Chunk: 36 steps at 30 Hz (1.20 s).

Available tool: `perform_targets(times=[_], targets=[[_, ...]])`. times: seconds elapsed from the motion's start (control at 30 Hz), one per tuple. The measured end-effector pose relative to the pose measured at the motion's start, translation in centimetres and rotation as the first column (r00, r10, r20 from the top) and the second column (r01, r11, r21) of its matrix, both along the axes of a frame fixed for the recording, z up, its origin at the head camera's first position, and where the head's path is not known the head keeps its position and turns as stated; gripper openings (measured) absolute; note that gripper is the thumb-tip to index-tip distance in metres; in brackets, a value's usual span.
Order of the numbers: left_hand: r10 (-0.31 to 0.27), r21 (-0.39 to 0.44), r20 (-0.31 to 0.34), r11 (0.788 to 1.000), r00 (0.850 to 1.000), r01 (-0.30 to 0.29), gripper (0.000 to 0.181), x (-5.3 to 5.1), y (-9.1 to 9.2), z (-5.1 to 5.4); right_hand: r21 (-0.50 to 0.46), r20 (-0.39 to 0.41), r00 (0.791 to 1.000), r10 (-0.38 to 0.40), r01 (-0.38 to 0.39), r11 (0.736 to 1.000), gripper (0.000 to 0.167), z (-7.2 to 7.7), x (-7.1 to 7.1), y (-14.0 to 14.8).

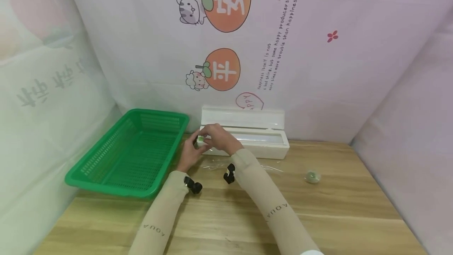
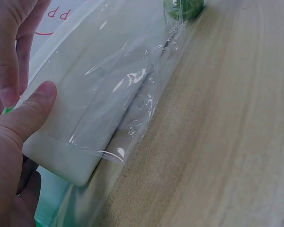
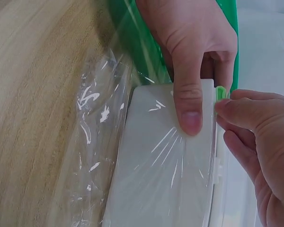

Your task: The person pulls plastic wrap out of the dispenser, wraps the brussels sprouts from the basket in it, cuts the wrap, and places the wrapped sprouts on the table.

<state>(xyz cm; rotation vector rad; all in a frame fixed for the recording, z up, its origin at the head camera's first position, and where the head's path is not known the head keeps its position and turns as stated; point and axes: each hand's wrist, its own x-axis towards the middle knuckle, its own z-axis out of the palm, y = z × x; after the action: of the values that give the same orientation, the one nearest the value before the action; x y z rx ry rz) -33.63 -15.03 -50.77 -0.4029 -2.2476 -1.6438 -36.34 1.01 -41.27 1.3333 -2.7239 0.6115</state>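
Observation:
A long white cling film dispenser box (image 1: 263, 151) stands at the back of the table with its lid (image 1: 244, 118) raised. My left hand (image 1: 189, 154) grips its left end, the thumb pressing film against the front face. At that same end my right hand (image 1: 221, 137) pinches a small green slider (image 3: 220, 92) on the box's top edge. Clear cling film (image 3: 92, 127) hangs over the front and lies wrinkled on the wood. In the right wrist view, creases fan out from the left thumb (image 3: 190, 111).
A green plastic basket (image 1: 102, 189) stands to the left, close to the left forearm. On the table (image 1: 339, 207) at the right lies a round green item (image 1: 312, 176) in clear film. Printed white cloth (image 1: 311, 74) walls in the back and sides.

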Motion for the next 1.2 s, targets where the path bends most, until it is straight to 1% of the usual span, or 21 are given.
perform_targets(times=[0.17,0.37,0.47,0.63,0.8,1.03,1.07,1.2], targets=[[-0.012,0.018,-0.022,1.0,1.0,0.013,0.069,0.0,0.1,0.0,0.017,-0.049,0.998,0.039,-0.038,0.999,0.03,0.1,0.1,-0.2],[-0.02,0.003,-0.05,1.0,0.999,0.02,0.069,0.0,0.0,0.1,0.063,-0.1,0.993,0.062,-0.056,0.996,0.028,0.4,0.3,-0.4],[-0.028,0.009,-0.041,1.0,0.999,0.028,0.069,0.0,0.0,0.1,0.082,-0.096,0.993,0.074,-0.066,0.994,0.029,0.6,0.3,-0.5],[-0.014,0.003,-0.005,1.0,1.0,0.014,0.07,0.2,0.0,0.4,0.112,-0.082,0.993,0.082,-0.072,0.991,0.027,0.9,0.3,-0.6],[-0.013,-0.004,-0.013,1.0,1.0,0.013,0.07,0.0,0.1,0.4,0.128,-0.078,0.993,0.085,-0.074,0.989,0.019,0.9,0.2,-0.5],[-0.008,-0.021,-0.054,1.0,0.999,0.007,0.069,-0.1,0.0,0.2,0.148,-0.113,0.989,0.094,-0.077,0.986,0.02,1.0,0.1,-0.5],[-0.007,-0.025,-0.053,1.0,0.999,0.006,0.07,-0.1,0.0,0.2,0.151,-0.108,0.99,0.092,-0.075,0.986,0.019,1.0,0.1,-0.5],[-0.009,-0.024,-0.014,1.0,1.0,0.009,0.071,-0.1,0.0,0.3,0.153,-0.077,0.993,0.087,-0.075,0.985,0.018,1.1,0.0,-0.6]])
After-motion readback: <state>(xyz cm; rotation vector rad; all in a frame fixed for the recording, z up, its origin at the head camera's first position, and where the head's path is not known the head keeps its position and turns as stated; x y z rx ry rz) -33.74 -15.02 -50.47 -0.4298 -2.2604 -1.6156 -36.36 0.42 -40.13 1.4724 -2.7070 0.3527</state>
